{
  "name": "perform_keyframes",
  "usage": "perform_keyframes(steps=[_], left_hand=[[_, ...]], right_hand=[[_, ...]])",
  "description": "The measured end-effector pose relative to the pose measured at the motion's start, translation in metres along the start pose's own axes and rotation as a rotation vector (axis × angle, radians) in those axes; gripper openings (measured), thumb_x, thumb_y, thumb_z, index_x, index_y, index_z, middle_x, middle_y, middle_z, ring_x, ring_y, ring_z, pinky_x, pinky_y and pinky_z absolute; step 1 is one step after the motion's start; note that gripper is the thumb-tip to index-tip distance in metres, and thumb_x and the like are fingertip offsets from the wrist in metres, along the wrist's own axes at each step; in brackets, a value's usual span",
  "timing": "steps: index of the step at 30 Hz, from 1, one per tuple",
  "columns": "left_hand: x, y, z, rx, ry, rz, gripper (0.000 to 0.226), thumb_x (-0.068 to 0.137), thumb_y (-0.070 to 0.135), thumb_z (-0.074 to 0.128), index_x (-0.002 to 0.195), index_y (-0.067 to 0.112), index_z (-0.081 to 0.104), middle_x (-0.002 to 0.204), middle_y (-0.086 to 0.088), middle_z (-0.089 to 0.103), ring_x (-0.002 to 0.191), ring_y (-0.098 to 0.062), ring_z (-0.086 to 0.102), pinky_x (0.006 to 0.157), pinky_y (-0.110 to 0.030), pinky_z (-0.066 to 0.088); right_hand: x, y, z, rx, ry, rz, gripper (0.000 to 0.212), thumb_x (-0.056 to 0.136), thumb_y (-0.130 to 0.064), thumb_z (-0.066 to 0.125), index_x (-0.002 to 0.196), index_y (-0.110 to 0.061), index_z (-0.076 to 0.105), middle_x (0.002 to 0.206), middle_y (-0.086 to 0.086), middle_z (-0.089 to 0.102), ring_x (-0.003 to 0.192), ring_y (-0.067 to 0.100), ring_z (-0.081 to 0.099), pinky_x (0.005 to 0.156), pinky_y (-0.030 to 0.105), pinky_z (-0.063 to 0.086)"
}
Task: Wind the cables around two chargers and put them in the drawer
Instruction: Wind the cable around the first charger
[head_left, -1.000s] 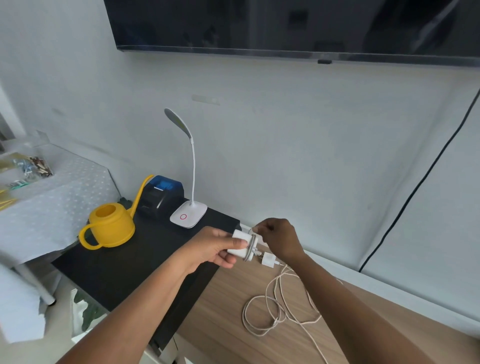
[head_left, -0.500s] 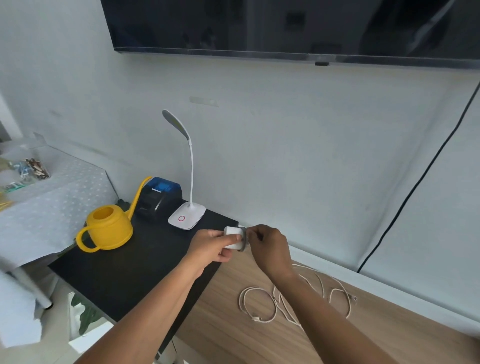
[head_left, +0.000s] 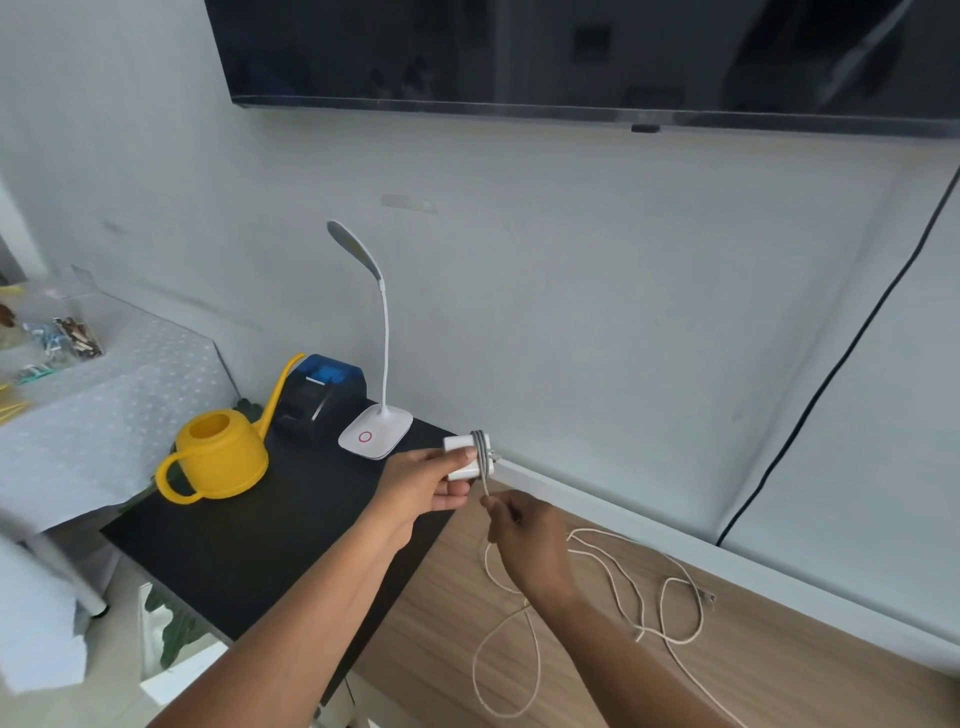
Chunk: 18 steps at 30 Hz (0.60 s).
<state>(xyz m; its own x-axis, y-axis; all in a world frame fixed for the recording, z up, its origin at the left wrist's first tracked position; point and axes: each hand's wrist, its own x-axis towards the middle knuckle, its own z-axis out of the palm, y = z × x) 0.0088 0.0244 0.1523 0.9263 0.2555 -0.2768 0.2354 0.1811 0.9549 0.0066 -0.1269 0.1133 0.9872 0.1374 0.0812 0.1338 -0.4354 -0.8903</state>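
Note:
My left hand (head_left: 423, 486) grips a white charger (head_left: 464, 458) above the seam between the black top and the wooden top. A few grey turns of cable (head_left: 482, 452) wrap around the charger's right end. Just below it, my right hand (head_left: 524, 535) pinches the cable where it comes off the charger. The loose remainder of the cable (head_left: 613, 577) lies in loops on the wooden top (head_left: 441, 613), with its plug end at the right. Neither a second charger nor a drawer is in sight.
On the black top (head_left: 249, 535) stand a yellow watering can (head_left: 218, 457), a small black and blue printer (head_left: 319, 389) and a white gooseneck lamp (head_left: 376, 421). A TV (head_left: 571, 52) hangs above. A black wire (head_left: 831, 364) runs down the wall at the right.
My right hand has dropped from beside the charger to below it, pulling the cable down. More grey turns sit on the charger, and the loops on the wooden top have shifted.

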Motion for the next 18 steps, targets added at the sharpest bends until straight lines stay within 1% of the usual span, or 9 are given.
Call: perform_keyframes(steps=[2,4,7,9,12,14,15,18], left_hand=[[-0.002,0.002,0.001,-0.03,-0.036,-0.014,0.032,0.079,0.023,0.08,0.103,0.003,0.071,0.093,-0.018,0.074,0.076,-0.024,0.069,0.065,-0.033,0.061],[-0.004,0.003,0.002,-0.052,-0.078,-0.038,0.036,0.078,0.023,0.08,0.104,0.001,0.07,0.088,-0.016,0.074,0.073,-0.022,0.069,0.066,-0.034,0.061],[-0.008,0.004,0.003,-0.032,-0.149,-0.05,0.041,0.075,0.028,0.08,0.103,0.0,0.071,0.085,-0.015,0.072,0.069,-0.021,0.068,0.064,-0.034,0.06],[-0.011,0.004,0.004,0.002,-0.193,-0.044,0.047,0.072,0.033,0.079,0.104,-0.001,0.071,0.086,-0.017,0.072,0.068,-0.021,0.068,0.063,-0.033,0.059],[-0.015,0.005,0.004,0.051,-0.255,-0.023,0.05,0.072,0.035,0.078,0.106,-0.001,0.069,0.089,-0.018,0.069,0.072,-0.023,0.068,0.065,-0.035,0.06],[-0.018,0.006,0.002,0.096,-0.31,-0.01,0.051,0.075,0.035,0.076,0.11,-0.001,0.069,0.09,-0.019,0.07,0.075,-0.024,0.068,0.068,-0.036,0.059],[-0.02,0.007,0.001,0.123,-0.339,-0.006,0.051,0.076,0.035,0.075,0.111,-0.001,0.069,0.092,-0.019,0.07,0.076,-0.024,0.068,0.069,-0.036,0.059],[-0.025,0.009,0.001,0.218,-0.394,-0.002,0.044,0.077,0.033,0.076,0.11,0.004,0.072,0.093,-0.018,0.073,0.078,-0.024,0.068,0.07,-0.034,0.059]], right_hand=[[0.0,0.002,-0.002,0.035,-0.015,0.009,0.029,0.095,-0.03,0.056,0.069,-0.021,0.065,0.06,0.008,0.063,0.05,0.006,0.049,0.057,0.024,0.043],[0.001,0.003,-0.004,0.052,-0.051,0.013,0.028,0.097,-0.028,0.054,0.072,-0.028,0.066,0.058,0.001,0.061,0.048,0.002,0.049,0.054,0.014,0.04],[0.006,0.007,-0.008,0.043,-0.078,0.0,0.026,0.097,-0.025,0.052,0.077,-0.024,0.069,0.057,-0.003,0.061,0.05,0.002,0.05,0.054,0.014,0.04],[0.009,0.009,-0.012,0.035,-0.075,-0.018,0.029,0.097,-0.024,0.053,0.07,-0.026,0.065,0.054,-0.005,0.06,0.05,0.002,0.049,0.055,0.016,0.039],[0.015,0.011,-0.02,-0.046,-0.058,-0.02,0.042,0.095,-0.015,0.053,0.055,-0.026,0.054,0.047,-0.008,0.055,0.046,0.001,0.048,0.051,0.014,0.035],[0.02,0.012,-0.025,-0.125,-0.05,-0.014,0.044,0.092,-0.008,0.051,0.052,-0.027,0.052,0.045,-0.01,0.054,0.047,0.0,0.051,0.05,0.011,0.034],[0.022,0.012,-0.028,-0.155,-0.053,-0.018,0.043,0.089,-0.006,0.05,0.053,-0.029,0.053,0.048,-0.009,0.057,0.049,0.001,0.052,0.05,0.011,0.034],[0.029,0.006,-0.037,-0.194,-0.067,-0.05,0.038,0.088,-0.008,0.051,0.061,-0.034,0.058,0.057,-0.007,0.061,0.06,0.011,0.057,0.06,0.027,0.041]])
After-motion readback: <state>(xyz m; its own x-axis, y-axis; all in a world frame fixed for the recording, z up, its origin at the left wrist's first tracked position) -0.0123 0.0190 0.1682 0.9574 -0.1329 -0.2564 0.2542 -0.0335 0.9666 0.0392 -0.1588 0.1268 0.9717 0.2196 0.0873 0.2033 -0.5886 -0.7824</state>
